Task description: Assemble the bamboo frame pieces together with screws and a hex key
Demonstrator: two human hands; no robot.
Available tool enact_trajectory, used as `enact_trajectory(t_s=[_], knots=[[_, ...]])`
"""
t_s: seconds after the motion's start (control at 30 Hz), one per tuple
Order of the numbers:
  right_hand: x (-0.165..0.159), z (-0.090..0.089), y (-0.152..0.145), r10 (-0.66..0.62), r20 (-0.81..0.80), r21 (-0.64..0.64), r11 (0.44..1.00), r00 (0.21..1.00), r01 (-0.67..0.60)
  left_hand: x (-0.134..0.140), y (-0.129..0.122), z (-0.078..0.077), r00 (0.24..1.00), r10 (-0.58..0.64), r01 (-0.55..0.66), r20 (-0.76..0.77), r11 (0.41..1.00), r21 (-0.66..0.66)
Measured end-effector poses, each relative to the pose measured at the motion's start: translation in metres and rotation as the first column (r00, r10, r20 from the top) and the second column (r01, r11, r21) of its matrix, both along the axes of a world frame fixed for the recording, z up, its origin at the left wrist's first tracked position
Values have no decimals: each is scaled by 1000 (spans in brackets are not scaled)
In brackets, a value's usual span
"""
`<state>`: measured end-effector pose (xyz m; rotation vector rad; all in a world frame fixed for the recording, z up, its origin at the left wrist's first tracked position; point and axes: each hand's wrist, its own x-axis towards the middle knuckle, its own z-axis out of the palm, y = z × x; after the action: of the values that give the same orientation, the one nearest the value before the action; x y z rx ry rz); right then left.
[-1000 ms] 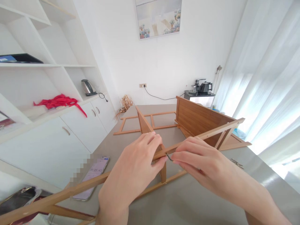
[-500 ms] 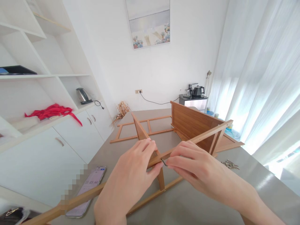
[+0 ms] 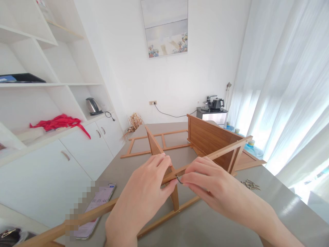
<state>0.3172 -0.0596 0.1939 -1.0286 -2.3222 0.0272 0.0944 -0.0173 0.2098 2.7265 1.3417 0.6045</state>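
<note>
My left hand [image 3: 144, 185] is closed around a joint of the wooden frame [image 3: 228, 146], where a slanted shelf board [image 3: 153, 141] meets a long rail. Its thumb lies under the rail, close to the bolt hole. Between the thumb and fingers of my right hand [image 3: 213, 180] is a small bent hex key [image 3: 179, 179], its tip at the hole in the rail. Most of the key is hidden by my fingers. A wide wooden panel [image 3: 213, 139] stands on the far right side of the frame.
Several loose bolts [image 3: 250, 184] lie on the grey table [image 3: 257, 212] to the right. A phone [image 3: 99, 209] showing a timer rests at the left, partly beneath a rail. A ladder-like wooden frame [image 3: 133, 156] lies flat toward the back.
The view has shifted slightly. The hex key has turned a little at the hole, with my right hand still holding it. My left hand keeps its grip on the joint.
</note>
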Motion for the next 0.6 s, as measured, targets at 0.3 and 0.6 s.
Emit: enact_trajectory(t_s=[0.3,0.6], knots=[[2,-4,2,17,-20,-44,999,1000,-18,-1,0,-1,1000,-14,14,27,1000,-16],[2,-3,1,15,-3,-38,999,1000,-16,-2,0,0,999,-14,15,33,1000,-28]])
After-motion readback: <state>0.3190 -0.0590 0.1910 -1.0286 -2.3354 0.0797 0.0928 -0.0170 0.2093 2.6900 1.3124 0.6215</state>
